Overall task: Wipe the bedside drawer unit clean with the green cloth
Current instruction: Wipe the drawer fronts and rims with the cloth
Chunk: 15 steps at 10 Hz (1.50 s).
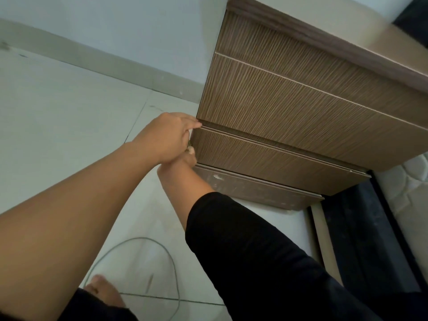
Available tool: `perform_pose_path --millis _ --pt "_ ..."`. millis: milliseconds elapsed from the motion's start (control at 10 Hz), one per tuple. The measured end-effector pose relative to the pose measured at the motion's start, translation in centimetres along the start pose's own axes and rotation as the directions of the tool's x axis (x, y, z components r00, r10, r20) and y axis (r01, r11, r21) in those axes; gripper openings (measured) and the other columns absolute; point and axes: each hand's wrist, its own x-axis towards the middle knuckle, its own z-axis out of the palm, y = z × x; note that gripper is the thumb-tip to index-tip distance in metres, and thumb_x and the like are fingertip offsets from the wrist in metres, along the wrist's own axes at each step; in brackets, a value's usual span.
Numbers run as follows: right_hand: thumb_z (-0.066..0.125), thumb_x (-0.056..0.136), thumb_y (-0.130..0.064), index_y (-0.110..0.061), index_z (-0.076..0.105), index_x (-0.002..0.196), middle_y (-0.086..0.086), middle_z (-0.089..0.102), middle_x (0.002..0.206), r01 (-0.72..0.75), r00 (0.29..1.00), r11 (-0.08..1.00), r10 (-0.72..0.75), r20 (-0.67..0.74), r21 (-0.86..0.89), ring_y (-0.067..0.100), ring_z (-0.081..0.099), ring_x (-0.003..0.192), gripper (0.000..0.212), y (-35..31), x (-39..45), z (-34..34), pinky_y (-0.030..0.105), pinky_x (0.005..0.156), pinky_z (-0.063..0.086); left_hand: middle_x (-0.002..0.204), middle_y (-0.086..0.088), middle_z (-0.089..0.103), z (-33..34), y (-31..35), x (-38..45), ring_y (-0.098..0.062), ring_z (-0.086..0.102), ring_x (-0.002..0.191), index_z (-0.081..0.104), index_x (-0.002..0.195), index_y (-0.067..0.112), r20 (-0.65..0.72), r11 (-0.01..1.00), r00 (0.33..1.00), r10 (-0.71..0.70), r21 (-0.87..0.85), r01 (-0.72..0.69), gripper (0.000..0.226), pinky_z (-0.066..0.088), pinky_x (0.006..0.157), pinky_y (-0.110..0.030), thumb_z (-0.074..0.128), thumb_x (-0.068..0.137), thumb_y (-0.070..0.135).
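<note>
Lower drawer of the wooden cabinet, standing slightly proud of the fronts above; stiff laminated board, smooth, handleless, probably fairly heavy on its runners; best taken at the top lip or left edge. Left grip curled round the drawer's upper left corner, forearm stretched forward; right grip tucked beneath, mostly hidden, closure impossible to tell.
</note>
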Motion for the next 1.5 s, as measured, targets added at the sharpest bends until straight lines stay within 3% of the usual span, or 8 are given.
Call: perform_pose_path --millis 100,200,500,600,800,1100,1300,1500 --pt "0.032 0.099 -0.019 -0.024 0.047 0.105 0.014 0.059 0.122 -0.185 0.981 0.802 0.112 0.161 0.568 0.018 0.060 0.091 0.017 -1.4 0.5 1.7 0.036 0.086 0.056 0.138 -0.005 0.052 -0.1 -0.4 -0.3 -0.022 0.049 0.125 0.053 0.133 0.021 0.000 0.996 0.996 -0.092 -0.009 0.092 0.043 0.035 0.105 -0.029 0.040 0.094 0.006" --pt "0.053 0.088 -0.019 -0.016 0.050 0.102 0.007 0.062 0.104 -0.110 0.990 0.945 0.079 0.113 0.307 0.026 0.060 0.094 0.014 -1.0 -1.2 -0.5 0.033 0.070 0.048 0.131 -0.006 0.059 0.6 -0.9 -0.5 -0.024 0.053 0.120 0.047 0.137 0.019 0.040 0.976 0.976 -0.215 -0.035 0.216 0.044 0.039 0.104 -0.032 0.039 0.095 0.008" --pt "0.056 0.087 -0.022 -0.027 0.005 0.148 0.015 0.043 0.140 -0.164 0.975 0.954 0.195 0.106 -0.252 0.036 0.044 0.127 0.080 7.4 -0.9 -5.2 0.046 0.103 0.042 0.150 -0.008 0.035 4.7 -0.2 -2.3 -0.025 0.035 0.136 0.031 0.146 0.020 0.477 0.937 0.807 -0.347 0.220 0.272 0.054 0.031 0.110 -0.032 0.040 0.094 0.010" --pt "0.056 0.086 -0.023 -0.031 -0.004 0.149 0.012 0.037 0.146 -0.141 0.971 0.926 0.199 0.136 -0.350 0.035 0.040 0.130 0.087 8.2 -0.4 -5.5 0.045 0.105 0.039 0.153 -0.005 0.029 5.6 0.1 -2.4 -0.025 0.032 0.138 0.023 0.149 0.020 0.509 0.931 0.781 -0.361 0.242 0.272 0.059 0.029 0.112 -0.033 0.042 0.094 0.008" --pt "0.056 0.086 -0.026 -0.031 -0.004 0.148 0.013 0.043 0.141 -0.085 0.975 0.892 0.167 0.149 -0.444 0.035 0.046 0.125 0.086 9.1 0.2 -5.5 0.045 0.103 0.041 0.147 -0.009 0.038 6.7 0.1 -2.1 -0.028 0.040 0.132 0.031 0.144 0.016 0.522 0.922 0.763 -0.380 0.278 0.270 0.054 0.036 0.109 -0.037 0.046 0.092 0.010" --pt "0.054 0.085 -0.022 -0.029 0.024 0.142 0.016 0.048 0.134 -0.061 0.980 0.905 0.134 0.146 -0.422 0.037 0.045 0.122 0.065 9.4 0.3 -6.5 0.046 0.102 0.042 0.153 -0.007 0.030 6.3 -0.2 -2.5 -0.026 0.031 0.138 0.023 0.149 0.016 0.524 0.919 0.761 -0.384 0.302 0.255 0.057 0.029 0.112 -0.036 0.040 0.094 0.011" --pt "0.054 0.084 -0.023 -0.011 0.044 0.132 0.015 0.045 0.129 -0.064 0.990 0.910 0.109 0.087 -0.409 0.037 0.049 0.116 0.050 9.1 -0.3 -7.4 0.043 0.099 0.046 0.141 -0.014 0.043 6.2 -0.1 -3.4 -0.030 0.043 0.127 0.035 0.143 0.016 0.566 0.908 0.721 -0.399 0.354 0.225 0.047 0.038 0.102 -0.035 0.038 0.096 0.015" --pt "0.060 0.081 -0.008 -0.016 0.035 0.125 0.014 0.040 0.125 0.197 0.969 0.897 -0.239 -0.059 -0.395 0.038 0.045 0.110 0.051 6.5 -1.0 -8.0 0.047 0.093 0.045 0.152 -0.011 0.030 6.2 -1.3 -3.4 -0.029 0.029 0.138 0.012 0.151 0.020 0.568 0.890 0.698 -0.436 0.387 0.240 0.058 0.030 0.111 -0.041 0.033 0.097 0.019"
